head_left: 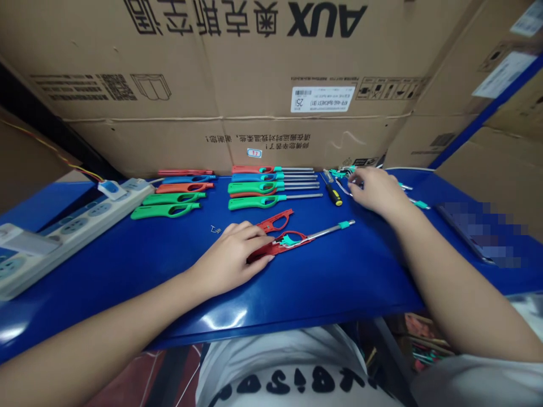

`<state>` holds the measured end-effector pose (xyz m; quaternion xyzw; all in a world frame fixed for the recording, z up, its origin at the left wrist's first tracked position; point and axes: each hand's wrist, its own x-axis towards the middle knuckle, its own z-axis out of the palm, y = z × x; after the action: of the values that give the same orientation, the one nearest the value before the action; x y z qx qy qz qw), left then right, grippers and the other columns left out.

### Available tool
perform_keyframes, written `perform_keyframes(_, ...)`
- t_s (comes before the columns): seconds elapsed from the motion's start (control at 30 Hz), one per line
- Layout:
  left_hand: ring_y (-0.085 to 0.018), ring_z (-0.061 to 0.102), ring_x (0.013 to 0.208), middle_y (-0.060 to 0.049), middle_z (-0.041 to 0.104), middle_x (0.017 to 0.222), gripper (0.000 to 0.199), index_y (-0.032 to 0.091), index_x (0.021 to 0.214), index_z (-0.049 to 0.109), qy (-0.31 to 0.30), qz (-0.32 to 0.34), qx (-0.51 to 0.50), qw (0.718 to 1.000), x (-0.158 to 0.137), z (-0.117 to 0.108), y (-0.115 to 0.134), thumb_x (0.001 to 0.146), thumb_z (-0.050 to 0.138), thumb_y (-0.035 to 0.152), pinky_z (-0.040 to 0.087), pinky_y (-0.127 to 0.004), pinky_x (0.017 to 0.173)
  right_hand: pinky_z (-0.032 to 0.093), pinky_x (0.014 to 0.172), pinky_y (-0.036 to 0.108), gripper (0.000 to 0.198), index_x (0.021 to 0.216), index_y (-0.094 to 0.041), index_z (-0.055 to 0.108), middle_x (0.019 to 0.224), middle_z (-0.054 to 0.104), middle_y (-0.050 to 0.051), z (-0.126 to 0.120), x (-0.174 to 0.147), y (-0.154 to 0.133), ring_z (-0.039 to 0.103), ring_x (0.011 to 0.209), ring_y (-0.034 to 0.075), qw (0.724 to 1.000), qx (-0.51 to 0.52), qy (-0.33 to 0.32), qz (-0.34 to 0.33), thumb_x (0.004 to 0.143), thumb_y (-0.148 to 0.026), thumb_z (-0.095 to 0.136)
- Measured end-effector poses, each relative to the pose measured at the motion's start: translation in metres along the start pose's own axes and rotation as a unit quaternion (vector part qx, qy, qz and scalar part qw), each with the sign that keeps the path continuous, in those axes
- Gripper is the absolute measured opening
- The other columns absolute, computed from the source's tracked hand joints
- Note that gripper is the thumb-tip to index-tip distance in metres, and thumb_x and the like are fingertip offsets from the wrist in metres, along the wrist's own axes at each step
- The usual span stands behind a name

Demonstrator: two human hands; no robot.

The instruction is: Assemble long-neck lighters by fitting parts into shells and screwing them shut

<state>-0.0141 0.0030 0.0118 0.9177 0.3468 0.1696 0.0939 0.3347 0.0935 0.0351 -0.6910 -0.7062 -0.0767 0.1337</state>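
The left hand [231,255] pinches the end of the open red lighter [278,248] on the blue table [335,274]. Its metal tube [326,229] points right and slightly away, ending near the right hand [373,189], by small parts [338,173]; I cannot tell if that hand pinches any.

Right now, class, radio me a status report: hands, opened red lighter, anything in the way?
Left hand holding opened red lighter. Right hand at loose teal parts, grip hidden. Screwdriver beside right hand; lighter's metal tube unobstructed.
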Motion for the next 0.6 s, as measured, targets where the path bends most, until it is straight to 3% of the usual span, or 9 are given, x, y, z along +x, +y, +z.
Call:
perform_keyframes(0.1,-0.024,0.058,0.106,-0.008,0.067,0.114,0.027,0.023,0.121,0.069,-0.001,0.001,0.002,1.0,0.0,0.001,-0.002,0.099,0.056,0.032,0.044,-0.04,0.092,0.047,0.088,0.058,0.034,0.112,-0.017,0.071,0.124,0.066,0.021,0.011,0.009,0.017,0.058,0.116,0.045,0.998,-0.02,-0.023,0.049,0.085,-0.03,0.054)
perform_keyframes(0.27,-0.026,0.058,0.112,-0.01,0.064,0.118,0.028,0.023,0.123,0.068,0.002,-0.001,-0.003,1.0,0.0,0.004,-0.002,0.1,0.055,0.028,0.047,-0.042,0.095,0.04,0.103,0.057,0.046,0.131,-0.018,0.063,0.139,0.06,0.016,0.032,0.013,0.012,0.051,0.129,0.037,0.995,0.058,0.007,-0.079,0.098,-0.036,0.036)
perform_keyframes(0.37,-0.026,0.058,0.114,-0.011,0.064,0.119,0.027,0.022,0.123,0.067,-0.001,0.0,-0.007,1.0,0.001,0.005,0.0,0.1,0.053,0.026,0.048,-0.043,0.099,0.033,0.108,0.061,0.051,0.136,-0.021,0.06,0.146,0.057,0.013,0.04,0.011,0.004,0.048,0.133,0.037,0.991,0.063,-0.012,-0.114,0.101,-0.044,0.03)
perform_keyframes(0.6,-0.027,0.058,0.114,-0.012,0.064,0.121,0.029,0.018,0.125,0.066,-0.006,0.0,-0.016,1.0,0.0,0.004,0.003,0.1,0.051,0.023,0.05,-0.043,0.1,0.016,0.115,0.073,0.061,0.143,-0.029,0.055,0.156,0.047,0.007,0.047,0.013,0.005,0.035,0.146,0.038,0.993,0.053,-0.085,-0.06,0.103,-0.055,0.018)
